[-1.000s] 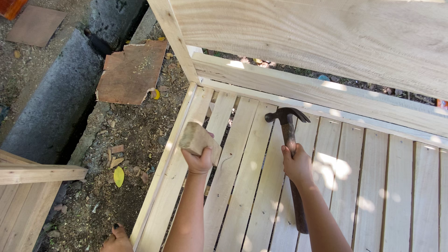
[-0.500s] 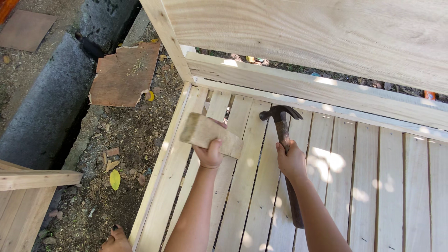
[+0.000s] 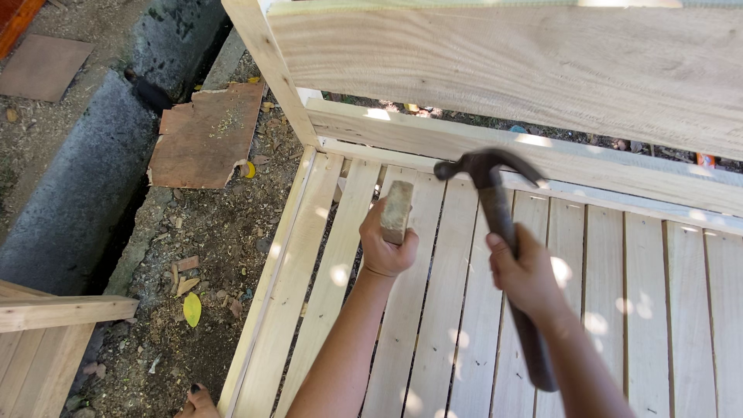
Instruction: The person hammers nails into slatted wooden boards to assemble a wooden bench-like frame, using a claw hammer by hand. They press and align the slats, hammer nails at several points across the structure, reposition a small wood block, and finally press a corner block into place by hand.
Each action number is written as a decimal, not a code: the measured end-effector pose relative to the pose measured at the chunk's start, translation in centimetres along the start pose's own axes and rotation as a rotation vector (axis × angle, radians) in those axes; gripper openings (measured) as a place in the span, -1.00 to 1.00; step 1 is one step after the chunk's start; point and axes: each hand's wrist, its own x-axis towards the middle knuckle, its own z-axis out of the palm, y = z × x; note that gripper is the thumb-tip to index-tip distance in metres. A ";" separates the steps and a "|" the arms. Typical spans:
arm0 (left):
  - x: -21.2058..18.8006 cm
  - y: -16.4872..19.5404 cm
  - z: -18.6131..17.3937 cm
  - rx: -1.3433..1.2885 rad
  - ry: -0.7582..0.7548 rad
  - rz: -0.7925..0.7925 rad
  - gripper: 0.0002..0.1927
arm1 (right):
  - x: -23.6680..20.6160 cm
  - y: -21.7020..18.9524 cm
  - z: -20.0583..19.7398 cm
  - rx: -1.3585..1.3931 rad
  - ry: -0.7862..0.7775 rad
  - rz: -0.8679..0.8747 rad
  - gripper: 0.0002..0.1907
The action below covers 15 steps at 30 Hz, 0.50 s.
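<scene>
**Hammer and block over the slats**

The right hand [image 3: 526, 271] is wrapped tight round the hammer [image 3: 499, 224], its head raised above the slats [image 3: 441, 310]. The left hand [image 3: 385, 248] is closed on a small wood block [image 3: 396, 210], held upright over the slats. Beyond, a wide board [image 3: 503, 70].

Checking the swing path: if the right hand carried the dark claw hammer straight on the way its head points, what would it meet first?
Probably the small wooden block gripped by the left hand; the hammer in the right hand faces it, though depth is unclear.
</scene>
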 end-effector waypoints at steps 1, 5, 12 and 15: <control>-0.1 -0.2 -0.3 -0.031 -0.012 -0.050 -0.62 | -1.0 -2.2 -1.5 -0.056 -0.001 -0.076 -0.70; -0.6 -0.3 -0.3 -0.035 -0.042 -0.034 -0.60 | -4.4 -9.9 -5.9 -0.332 -0.101 -0.351 -0.71; -0.6 0.6 0.6 0.025 -0.072 0.022 -0.60 | -5.6 -17.3 -6.6 -0.770 -0.134 -0.468 -0.69; -0.5 0.8 0.4 0.050 -0.081 0.034 -0.60 | -7.7 -20.2 -8.2 -0.653 -0.003 -0.505 -0.68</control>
